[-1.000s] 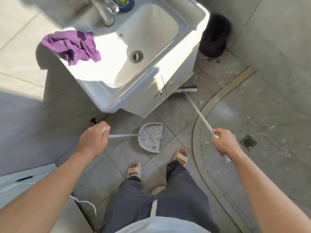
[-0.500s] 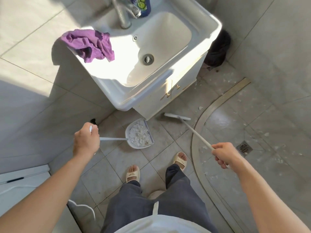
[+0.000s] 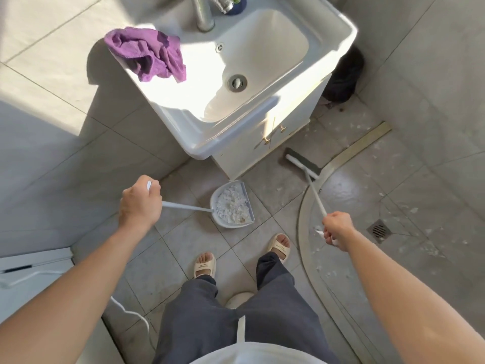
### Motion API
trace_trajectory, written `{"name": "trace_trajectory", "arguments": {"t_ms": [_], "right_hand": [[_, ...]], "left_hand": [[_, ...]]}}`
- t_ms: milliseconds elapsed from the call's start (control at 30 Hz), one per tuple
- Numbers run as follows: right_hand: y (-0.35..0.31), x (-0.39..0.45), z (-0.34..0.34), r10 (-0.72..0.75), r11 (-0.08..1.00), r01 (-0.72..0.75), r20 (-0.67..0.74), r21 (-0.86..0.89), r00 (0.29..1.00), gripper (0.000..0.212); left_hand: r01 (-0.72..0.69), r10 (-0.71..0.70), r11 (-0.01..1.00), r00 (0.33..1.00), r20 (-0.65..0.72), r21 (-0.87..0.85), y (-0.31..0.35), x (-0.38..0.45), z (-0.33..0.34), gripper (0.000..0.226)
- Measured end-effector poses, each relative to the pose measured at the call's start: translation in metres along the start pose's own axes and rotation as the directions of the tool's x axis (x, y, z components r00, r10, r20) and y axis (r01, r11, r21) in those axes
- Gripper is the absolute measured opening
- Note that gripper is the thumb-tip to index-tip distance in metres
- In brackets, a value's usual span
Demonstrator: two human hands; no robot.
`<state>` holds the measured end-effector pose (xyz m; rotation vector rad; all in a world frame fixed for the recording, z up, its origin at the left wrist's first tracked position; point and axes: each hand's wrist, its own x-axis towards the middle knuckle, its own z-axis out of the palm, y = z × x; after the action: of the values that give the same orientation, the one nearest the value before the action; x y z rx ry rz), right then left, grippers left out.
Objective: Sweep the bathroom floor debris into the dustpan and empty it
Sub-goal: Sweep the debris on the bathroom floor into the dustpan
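Grey-tiled bathroom floor (image 3: 183, 258) seen from above, bounded by a white ceramic washbasin on a white cabinet (image 3: 333, 32) and a curved metal shower threshold (image 3: 301, 224). The left hand (image 3: 140, 202) is clenched round the long white handle of a pale grey plastic dustpan (image 3: 232, 204), which sits low on the tiles just beside the cabinet's corner and already carries a heap of white paper-like debris (image 3: 232, 203). The right hand (image 3: 337, 227) grasps the white shaft of a broom with a dark flat head (image 3: 303, 162); the head lies near the cabinet front, apart from the dustpan. Progress, as judged: partly done — one load is collected, yet white scraps (image 3: 409, 208) are scattered across the shower floor around the square metal drain (image 3: 379, 229) and towards the black-lined waste bin (image 3: 345, 74) behind the cabinet. Remaining: further sweeping, then emptying — presumably into that bin. A crumpled purple cloth (image 3: 149, 52) rests on the basin rim.
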<state>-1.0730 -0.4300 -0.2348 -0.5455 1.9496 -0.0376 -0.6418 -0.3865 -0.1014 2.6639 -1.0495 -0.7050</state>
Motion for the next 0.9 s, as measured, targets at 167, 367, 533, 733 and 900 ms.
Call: {"name": "trace_trajectory", "arguments": {"t_ms": [167,367,533,733,900], "right_hand": [[0.016,-0.054,0.016,0.081,0.992,-0.091,0.11,0.09,0.991,0.019],[0.019,-0.096,-0.018,0.128,0.948,-0.158,0.124,0.277,0.984,0.015],[0.028,-0.122,0.008,0.106,0.929,-0.113,0.04,0.353,0.994,0.019],[0.03,-0.128,0.094,0.174,0.917,-0.192,0.083,0.351,0.981,0.018],[0.045,-0.149,0.127,0.194,0.911,-0.259,0.22,0.32,0.956,0.029]], "left_hand": [[-0.051,0.051,0.999,0.999,-0.005,0.0,0.001,-0.003,0.012,0.024],[-0.117,0.117,0.992,0.993,0.006,0.054,0.007,0.0,0.015,0.025],[-0.173,0.166,0.98,0.984,0.071,0.098,0.007,0.014,0.01,0.029],[-0.224,0.214,0.965,0.973,0.088,0.138,0.007,0.034,0.009,0.03],[-0.276,0.265,0.953,0.959,0.1,0.123,0.014,0.037,0.012,0.028]]}}
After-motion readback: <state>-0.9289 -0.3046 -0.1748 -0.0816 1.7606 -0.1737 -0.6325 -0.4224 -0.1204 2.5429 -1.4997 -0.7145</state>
